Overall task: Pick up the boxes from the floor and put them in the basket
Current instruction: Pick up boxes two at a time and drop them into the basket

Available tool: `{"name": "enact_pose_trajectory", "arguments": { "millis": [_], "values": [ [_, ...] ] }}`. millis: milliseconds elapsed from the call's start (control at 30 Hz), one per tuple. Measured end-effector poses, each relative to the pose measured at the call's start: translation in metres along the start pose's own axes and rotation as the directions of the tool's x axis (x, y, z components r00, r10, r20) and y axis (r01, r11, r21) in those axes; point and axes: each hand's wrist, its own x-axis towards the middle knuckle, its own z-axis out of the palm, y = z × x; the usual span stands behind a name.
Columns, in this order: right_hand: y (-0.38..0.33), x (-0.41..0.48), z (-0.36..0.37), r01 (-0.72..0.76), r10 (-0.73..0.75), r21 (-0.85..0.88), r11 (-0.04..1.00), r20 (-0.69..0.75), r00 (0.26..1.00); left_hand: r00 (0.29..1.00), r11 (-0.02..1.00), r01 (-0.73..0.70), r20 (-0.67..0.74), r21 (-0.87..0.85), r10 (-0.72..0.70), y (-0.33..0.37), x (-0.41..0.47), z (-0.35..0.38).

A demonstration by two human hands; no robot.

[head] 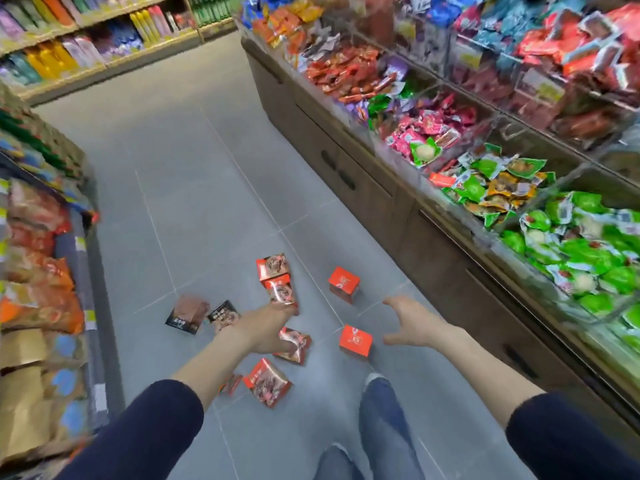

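Several small boxes lie scattered on the grey tiled floor of a shop aisle. Two red picture boxes (277, 277) lie end to end in the middle, and two dark boxes (188, 315) lie to their left. Two plain red boxes stand at the right, one farther off (344, 284) and one nearer (355, 341). My left hand (265, 329) reaches down over a red picture box (294, 344), its fingers apart and holding nothing. My right hand (410, 322) hovers with fingers spread just right of the nearer plain red box. No basket is in view.
A wooden counter (363, 188) with clear bins of wrapped snacks runs along the right. Shelves of bagged goods (38, 306) line the left, more shelves (86, 46) stand at the back. Another red picture box (266, 382) lies near my legs (384, 420).
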Motion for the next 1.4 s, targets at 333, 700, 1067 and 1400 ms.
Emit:
{"name": "enact_pose_trajectory", "arguments": {
  "millis": [333, 700, 1067, 1400],
  "values": [
    [0.119, 0.201, 0.133, -0.048, 0.048, 0.013, 0.999, 0.016, 0.999, 0.990, 0.990, -0.137, 0.047, 0.038, 0.135, -0.035, 0.259, 0.150],
    [0.225, 0.357, 0.297, -0.069, 0.069, 0.001, 0.998, 0.108, 0.992, 0.953, 0.941, -0.300, 0.018, 0.158, 0.301, -0.043, 0.447, 0.349],
    [0.238, 0.392, 0.327, -0.025, 0.026, -0.008, 1.000, 0.110, 0.994, 0.954, 0.948, -0.295, -0.097, -0.116, 0.284, -0.040, 0.489, 0.378],
    [0.227, 0.415, 0.292, 0.022, -0.022, -0.013, 1.000, 0.013, 1.000, 0.944, 0.941, -0.302, 0.092, -0.153, 0.318, -0.039, 0.519, 0.285]
  ]
}}
